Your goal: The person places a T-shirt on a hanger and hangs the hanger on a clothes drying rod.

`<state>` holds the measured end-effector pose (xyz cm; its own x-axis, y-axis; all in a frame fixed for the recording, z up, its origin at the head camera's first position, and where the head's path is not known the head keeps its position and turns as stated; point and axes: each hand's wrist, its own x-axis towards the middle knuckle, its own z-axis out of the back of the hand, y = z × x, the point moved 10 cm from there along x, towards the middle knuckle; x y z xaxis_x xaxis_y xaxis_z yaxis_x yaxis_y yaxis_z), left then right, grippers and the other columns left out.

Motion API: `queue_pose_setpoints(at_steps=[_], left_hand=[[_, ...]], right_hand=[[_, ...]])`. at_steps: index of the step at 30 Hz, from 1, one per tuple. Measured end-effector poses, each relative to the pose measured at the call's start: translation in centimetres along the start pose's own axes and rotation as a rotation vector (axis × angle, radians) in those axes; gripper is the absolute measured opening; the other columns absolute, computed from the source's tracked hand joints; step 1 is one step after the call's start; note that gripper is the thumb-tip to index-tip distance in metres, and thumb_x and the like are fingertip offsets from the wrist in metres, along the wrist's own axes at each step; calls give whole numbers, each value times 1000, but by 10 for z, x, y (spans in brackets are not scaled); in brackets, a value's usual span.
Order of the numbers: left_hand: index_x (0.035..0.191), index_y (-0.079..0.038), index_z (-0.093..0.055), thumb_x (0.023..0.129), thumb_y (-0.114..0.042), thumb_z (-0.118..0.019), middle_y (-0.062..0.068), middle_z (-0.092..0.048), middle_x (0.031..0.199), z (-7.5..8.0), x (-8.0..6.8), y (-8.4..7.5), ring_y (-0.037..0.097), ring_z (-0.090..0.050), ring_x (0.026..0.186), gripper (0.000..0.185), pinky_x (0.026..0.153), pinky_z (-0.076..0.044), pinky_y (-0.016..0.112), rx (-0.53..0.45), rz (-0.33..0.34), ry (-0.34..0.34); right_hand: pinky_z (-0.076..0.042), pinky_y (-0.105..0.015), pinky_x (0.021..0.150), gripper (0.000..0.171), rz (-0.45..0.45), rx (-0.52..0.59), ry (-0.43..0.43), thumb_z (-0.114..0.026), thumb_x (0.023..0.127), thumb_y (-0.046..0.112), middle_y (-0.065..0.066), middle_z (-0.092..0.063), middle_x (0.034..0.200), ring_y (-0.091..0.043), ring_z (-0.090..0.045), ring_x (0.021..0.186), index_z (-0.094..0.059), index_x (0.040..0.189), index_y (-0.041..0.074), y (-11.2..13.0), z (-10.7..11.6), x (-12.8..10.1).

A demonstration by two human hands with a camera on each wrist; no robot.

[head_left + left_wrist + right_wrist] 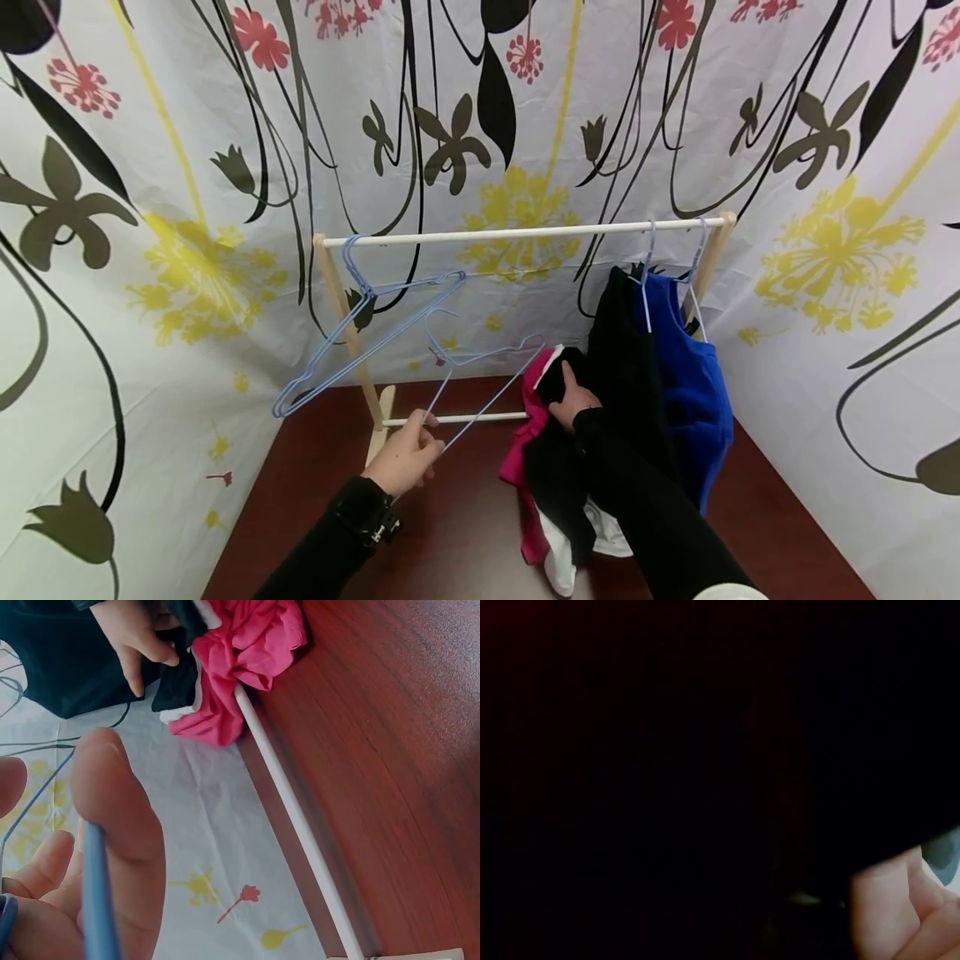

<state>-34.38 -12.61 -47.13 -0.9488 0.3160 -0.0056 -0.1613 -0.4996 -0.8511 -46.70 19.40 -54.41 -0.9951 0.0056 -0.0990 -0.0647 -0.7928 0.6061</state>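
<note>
Left hand (408,457) low over the dark wooden table (450,533), fingers curled round the bottom wire of a pale blue hanger (480,379), held tilted in front of the rack. Right hand (573,400) just beyond, fingers bent and gripping a black garment (558,475) atop a pink and white heap (534,417) beside the rack's lower bar (480,417). Farther back, a wooden rack (525,231): second blue hanger (360,333) hooked at its left end, black and blue clothes (693,400) hanging at right. Flowered curtain (150,208) behind everything.
</note>
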Motion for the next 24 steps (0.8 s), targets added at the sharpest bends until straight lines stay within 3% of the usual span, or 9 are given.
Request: queue_pose_setpoints(at_steps=[4,8,13,17,21,24], left_hand=[[128,-11,-42,103,-21,-58,10,-61,84,-5,0,2,30,-64,66,32,54,-53,37,-4,1,15],[129,-10,-42,103,-21,-58,10,-61,83,-12,-2,4,29,-63,65,32,54,-53,38,-5,0,33],[130,-9,-43,103,-22,-59,7,-60,81,-18,-5,6,33,-63,65,34,54,-53,39,-4,6,52],[129,-10,-43,103,-24,-60,9,-60,82,-18,-6,5,34,-63,65,34,55,-53,39,-8,10,64],[129,-10,-43,103,-25,-60,10,-61,85,-17,-5,4,35,-63,67,34,55,-53,39,-7,18,74],[129,-10,-44,103,-25,-60,8,-60,84,-15,-6,3,37,-64,68,34,56,-54,40,-1,21,73]], right_hand=[[-48,-44,66,84,22,-91,-34,-58,101,34,-22,-66,84,-32,-61,69,-5,163,14,-6,0,-3],[-49,-48,74,92,44,-171,-60,-69,96,38,-25,-67,92,-35,-64,79,-11,163,14,-6,-1,-4],[-42,-39,57,94,73,-233,-16,-71,92,15,-12,-59,68,-25,-54,59,-10,164,20,-5,-7,-3],[-36,-36,53,97,77,-219,-11,-67,88,-5,-12,-55,66,-24,-48,55,-11,164,20,-6,-4,-4],[-40,-39,58,97,84,-189,-44,-63,85,-11,-29,-60,99,-28,-50,66,-14,163,20,-5,7,-3],[-41,-41,60,93,85,-180,-71,-58,87,-13,-40,-44,132,-31,-52,69,-16,163,22,-3,17,-3]])
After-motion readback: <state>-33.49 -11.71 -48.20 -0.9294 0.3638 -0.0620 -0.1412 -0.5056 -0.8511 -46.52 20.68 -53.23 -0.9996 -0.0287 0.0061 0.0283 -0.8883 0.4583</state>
